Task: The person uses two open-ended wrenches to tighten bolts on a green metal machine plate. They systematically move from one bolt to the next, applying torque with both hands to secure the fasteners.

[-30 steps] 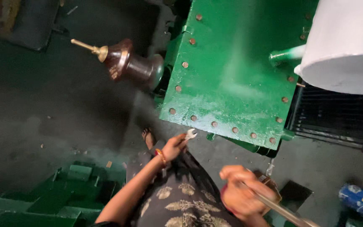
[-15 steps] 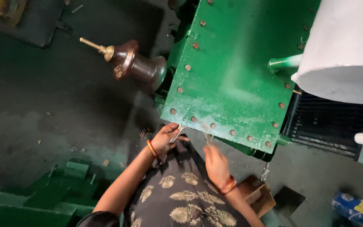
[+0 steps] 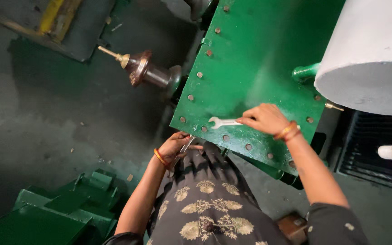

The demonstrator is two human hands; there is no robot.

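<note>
Since half second ago: my right hand (image 3: 266,119) moved up onto green cover plate (image 3: 250,68), now laying wrench (image 3: 225,122) flat near plate's lower edge. Fingers closed over wrench's right end. My left hand (image 3: 178,146) just below plate's lower edge, curled round second slim metal tool (image 3: 187,145). Wrench: steel, stiff, light, likely slick; best gripped mid-shank. Long axis runs along plate's bolt (image 3: 226,138) row, open jaw pointing left, toward brown insulator (image 3: 144,70).
</note>
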